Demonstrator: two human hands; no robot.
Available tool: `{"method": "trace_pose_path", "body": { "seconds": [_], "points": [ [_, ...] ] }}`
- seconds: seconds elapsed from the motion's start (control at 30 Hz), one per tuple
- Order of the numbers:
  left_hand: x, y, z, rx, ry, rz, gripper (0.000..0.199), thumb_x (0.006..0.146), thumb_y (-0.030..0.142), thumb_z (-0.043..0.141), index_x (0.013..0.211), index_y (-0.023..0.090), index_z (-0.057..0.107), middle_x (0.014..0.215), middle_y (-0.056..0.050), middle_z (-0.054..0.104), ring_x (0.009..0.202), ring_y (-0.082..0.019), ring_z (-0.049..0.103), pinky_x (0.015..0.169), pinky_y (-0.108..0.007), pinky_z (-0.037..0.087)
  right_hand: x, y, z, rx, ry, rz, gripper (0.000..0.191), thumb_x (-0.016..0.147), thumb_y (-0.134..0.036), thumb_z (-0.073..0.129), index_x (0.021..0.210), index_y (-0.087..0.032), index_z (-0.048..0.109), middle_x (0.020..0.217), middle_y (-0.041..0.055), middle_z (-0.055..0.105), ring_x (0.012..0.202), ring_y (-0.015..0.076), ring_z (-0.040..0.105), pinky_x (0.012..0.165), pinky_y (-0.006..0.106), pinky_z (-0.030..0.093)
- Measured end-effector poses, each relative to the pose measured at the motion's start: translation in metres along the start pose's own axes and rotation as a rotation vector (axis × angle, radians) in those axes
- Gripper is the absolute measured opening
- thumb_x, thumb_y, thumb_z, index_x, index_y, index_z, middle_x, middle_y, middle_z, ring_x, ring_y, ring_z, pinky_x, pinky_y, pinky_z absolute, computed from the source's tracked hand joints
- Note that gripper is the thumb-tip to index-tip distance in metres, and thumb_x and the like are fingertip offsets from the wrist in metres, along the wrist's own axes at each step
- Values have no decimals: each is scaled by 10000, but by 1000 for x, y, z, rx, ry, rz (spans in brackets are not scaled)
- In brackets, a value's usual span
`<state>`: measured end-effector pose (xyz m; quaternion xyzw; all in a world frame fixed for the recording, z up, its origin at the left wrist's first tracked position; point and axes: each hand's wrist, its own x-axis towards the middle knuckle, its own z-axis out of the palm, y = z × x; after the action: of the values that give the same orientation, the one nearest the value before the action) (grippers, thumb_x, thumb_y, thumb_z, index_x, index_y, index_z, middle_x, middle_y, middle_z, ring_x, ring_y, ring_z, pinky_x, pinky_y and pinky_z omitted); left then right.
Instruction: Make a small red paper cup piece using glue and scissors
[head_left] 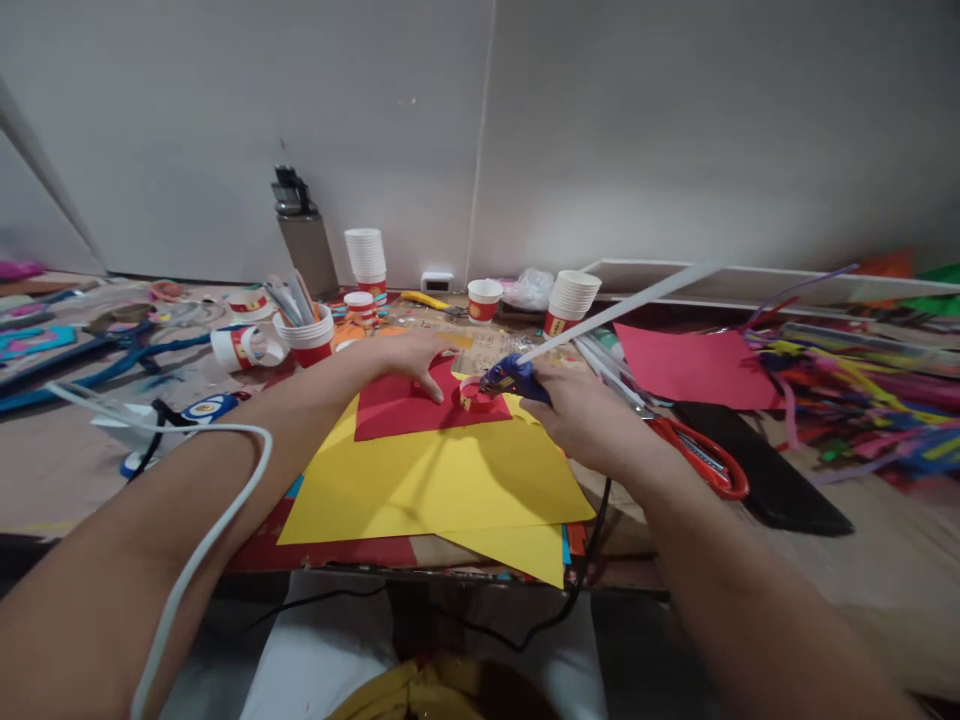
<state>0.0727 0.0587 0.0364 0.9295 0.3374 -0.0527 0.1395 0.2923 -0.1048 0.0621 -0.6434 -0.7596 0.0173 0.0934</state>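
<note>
White cable (225,428) drapes over the left forearm (135,550), near side of the red sheet (416,412). Sheet lies atop yellow sheets (420,485) on the counter (892,560). Left hand (405,360) over the sheet's far left part, fingers spread; contact unclear. Right hand (577,405) beside its right edge, fingers wrapped around a blue glue gun (517,378), tip at a small red ring (476,402) on the sheet. Paper cup (315,335) of upright sticks stands left of the sheet.
</note>
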Motion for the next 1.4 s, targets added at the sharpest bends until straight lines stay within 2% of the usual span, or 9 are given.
{"method": "trace_pose_path", "body": {
  "seconds": [0.23,0.47,0.67,0.73,0.8,0.87,0.97,1.13,1.4],
  "points": [
    [1,-7,-4,8,55,-140,763,649,537,701,1306,186,533,1341,-135,564,1167,-291,536,946,-335,404,-2,6,-3,25,54,-9,286,886,-316,488,1105,-190,622,1116,131,685,993,268,621,739,313,444],
    [-13,-3,-2,114,66,-370,452,664,535,668,941,178,657,982,-99,694,862,-251,607,700,-302,431,3,6,3,10,71,-14,287,890,-344,486,1079,-180,625,1084,142,700,956,280,639,745,337,444],
    [-38,9,-7,136,-33,-402,556,612,640,674,934,187,673,975,-101,700,897,-263,623,697,-291,421,9,7,9,52,134,-42,323,899,-334,484,1140,-156,603,1113,144,695,980,275,633,760,322,441],
    [-42,12,-9,157,8,-440,605,603,654,678,967,171,676,1006,-121,699,936,-283,624,738,-310,434,10,7,10,82,136,-39,320,895,-330,485,1127,-147,610,1102,151,697,977,287,635,748,322,440],
    [-41,15,-8,93,159,-389,642,645,608,677,1092,149,639,1094,-137,682,983,-283,619,789,-332,447,11,7,11,116,129,-47,315,890,-322,491,1118,-146,616,1093,152,699,977,288,635,741,315,439],
    [-35,15,-2,-60,306,-144,639,688,540,681,1190,154,594,1224,-121,636,1096,-260,585,902,-337,431,12,7,12,131,125,-47,302,883,-313,497,1104,-149,622,1077,148,702,962,284,635,735,312,439],
    [-24,11,15,-381,371,87,650,740,497,665,1293,189,516,1300,-89,597,1205,-220,533,998,-343,393,13,8,14,133,110,-41,284,880,-313,500,1073,-148,627,1053,149,704,944,287,634,741,327,439],
    [-16,4,40,-780,332,173,628,779,350,657,1349,191,447,1294,-127,600,1163,-214,579,979,-403,437,13,8,15,196,89,-46,270,880,-295,516,1081,-152,626,1070,147,697,958,275,629,772,338,450],
    [-16,5,49,-785,368,192,609,768,292,685,1327,191,466,1270,-120,604,1173,-210,572,1018,-417,436,14,6,18,299,71,-80,296,875,-264,539,1133,-178,656,1095,109,704,992,270,628,827,356,469]
  ]
}}
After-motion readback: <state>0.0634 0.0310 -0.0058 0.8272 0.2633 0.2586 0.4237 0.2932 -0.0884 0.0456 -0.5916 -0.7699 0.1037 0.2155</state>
